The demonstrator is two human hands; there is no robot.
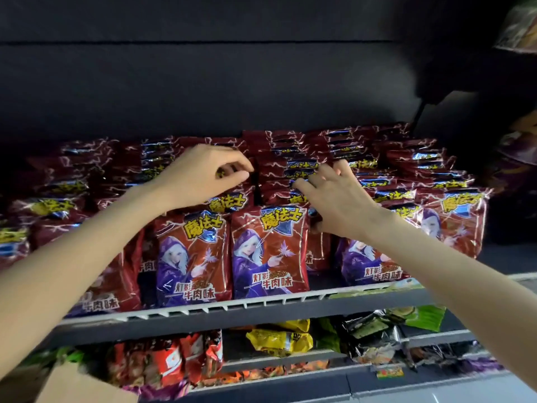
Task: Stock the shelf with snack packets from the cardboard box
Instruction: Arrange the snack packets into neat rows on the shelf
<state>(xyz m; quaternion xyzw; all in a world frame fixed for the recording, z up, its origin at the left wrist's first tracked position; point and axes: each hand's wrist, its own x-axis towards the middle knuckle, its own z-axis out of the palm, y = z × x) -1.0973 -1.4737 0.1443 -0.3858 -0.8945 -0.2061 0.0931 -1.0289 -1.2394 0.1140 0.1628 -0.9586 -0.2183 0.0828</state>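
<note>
Rows of red snack packets (268,251) with a purple-robed figure stand upright on the upper shelf (261,303). Both my arms reach over the front row into the middle rows. My left hand (203,173) has curled fingers and thumb that pinch the top edge of a red packet (225,170) in a middle row. My right hand (331,193) lies to its right with straight, spread fingers touching the tops of the packets in the neighbouring row. A flap of the cardboard box (78,385) shows at the bottom left.
The shelf's back wall is dark, with open space above the packets. Lower shelves hold red bags (168,362), a yellow bag (279,341) and dark and green packets (374,333). More goods hang at the far right edge (520,27).
</note>
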